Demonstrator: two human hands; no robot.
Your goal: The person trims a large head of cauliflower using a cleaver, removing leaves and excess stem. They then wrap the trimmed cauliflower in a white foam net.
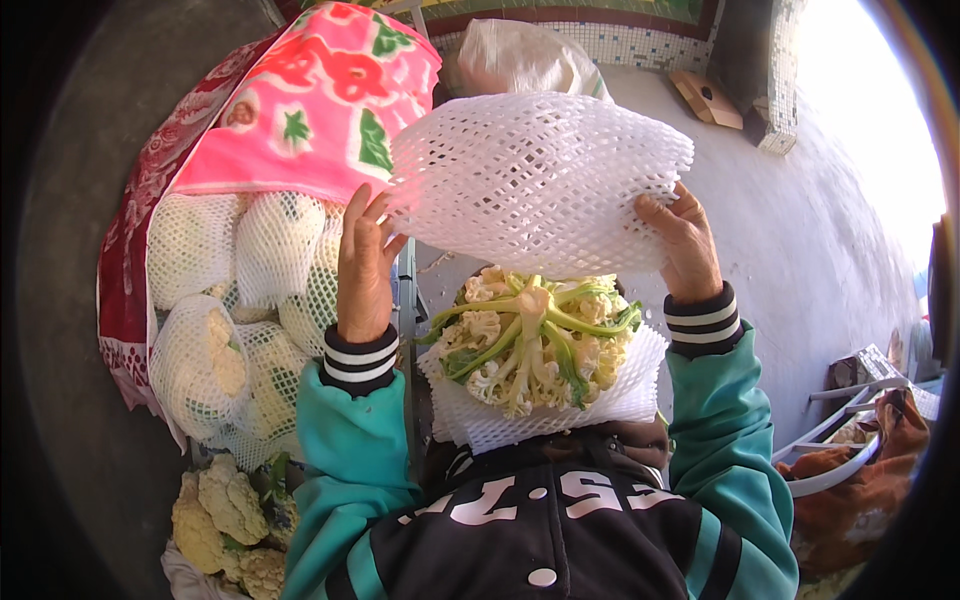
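Stretched between my two hands is a white foam mesh sleeve [535, 175], held up at about chest height. My left hand [366, 260] pinches its left end, and my right hand [682, 240] grips the right end with the thumb in front. Below it a cauliflower [535, 345] lies stem side up on my lap, with its green stalks splayed outward. Another white foam mesh sheet [640, 365] is under the cauliflower.
At left, several cauliflowers in mesh sleeves [200, 360] are piled under a pink floral cloth [300, 110]. Bare cauliflowers [225, 505] lie lower left. A white sack [525, 55] stands behind, a cardboard piece [705, 98] far right, and a metal-framed chair [840, 440] with brown cloth at right.
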